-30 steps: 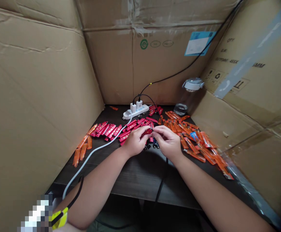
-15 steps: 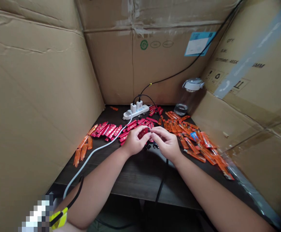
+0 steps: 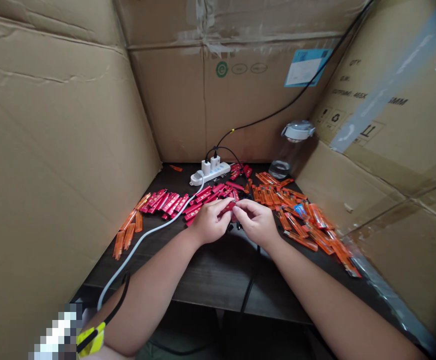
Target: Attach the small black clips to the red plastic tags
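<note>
My left hand [image 3: 212, 220] is closed around a red lighter [image 3: 230, 206], mostly hidden by the fingers. Thumb and forefinger of my right hand [image 3: 257, 221] pinch at the lighter's end; whether a small part sits between them I cannot make out. Under and behind both hands lie many red lighters [image 3: 171, 202], some in a row at the left. To the right spreads a pile of clear orange lighters [image 3: 296, 225]. Small black pieces [image 3: 236, 226] show on the table just below my fingertips.
A white power strip [image 3: 210, 174] with plugs stands at the back, its white cable [image 3: 143, 240] crossing the left side. A black cable [image 3: 248, 287] hangs over the front edge. At the back right is a water bottle [image 3: 291, 150]. Cardboard walls [image 3: 165, 100] enclose the dark table [image 3: 210, 275].
My fingertips have drawn closer together, and the red lighter has turned in my left hand, so less of its flat side shows. The lighters on the table have stayed put.
</note>
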The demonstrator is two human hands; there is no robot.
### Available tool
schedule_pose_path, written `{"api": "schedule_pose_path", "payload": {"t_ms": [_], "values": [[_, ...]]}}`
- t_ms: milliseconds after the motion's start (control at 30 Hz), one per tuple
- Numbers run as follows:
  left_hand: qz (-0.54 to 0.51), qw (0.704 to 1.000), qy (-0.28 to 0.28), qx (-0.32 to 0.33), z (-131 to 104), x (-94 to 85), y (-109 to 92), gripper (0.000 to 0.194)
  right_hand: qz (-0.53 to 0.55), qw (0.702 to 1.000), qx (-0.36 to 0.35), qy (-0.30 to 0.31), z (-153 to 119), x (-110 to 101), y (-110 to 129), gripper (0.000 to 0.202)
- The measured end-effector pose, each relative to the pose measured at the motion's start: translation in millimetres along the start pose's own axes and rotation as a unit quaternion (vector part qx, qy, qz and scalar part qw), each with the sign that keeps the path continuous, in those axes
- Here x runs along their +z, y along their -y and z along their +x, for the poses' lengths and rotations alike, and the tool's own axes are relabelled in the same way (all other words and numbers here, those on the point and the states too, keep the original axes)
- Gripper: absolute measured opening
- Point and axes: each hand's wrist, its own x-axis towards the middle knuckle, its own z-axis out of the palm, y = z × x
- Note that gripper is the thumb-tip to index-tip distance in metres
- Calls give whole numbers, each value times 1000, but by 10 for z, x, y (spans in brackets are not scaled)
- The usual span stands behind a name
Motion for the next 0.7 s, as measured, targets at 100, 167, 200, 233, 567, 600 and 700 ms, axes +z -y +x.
{"api": "schedule_pose_path", "payload": {"t_ms": [100, 167, 200, 233, 567, 600, 700], "values": [[3, 1000, 9, -18, 0, -6, -22, 31, 26, 999, 35, -4, 13, -17, 44, 19], [-6, 1000, 6, -29, 3, -12, -32, 30, 54, 995, 79, -26, 32, -35, 50, 20], [-15, 999, 4, -37, 5, -14, -35, 29, 68, 992, 103, -37, 44, -46, 43, 22], [-26, 998, 2, -49, 10, -15, -37, 28, 81, 988, 123, -50, 57, -57, 30, 23], [-487, 778, -69, -390, 141, -8, -106, 21, -32, 998, 3, 46, 24, -9, -13, 19], [-522, 740, -68, -418, 151, -21, -111, 21, -73, 994, -62, 53, 12, -1, -10, 16], [-615, 633, -37, -469, 170, -66, -116, 25, -136, 970, -190, 66, -3, -3, -20, 10]]}}
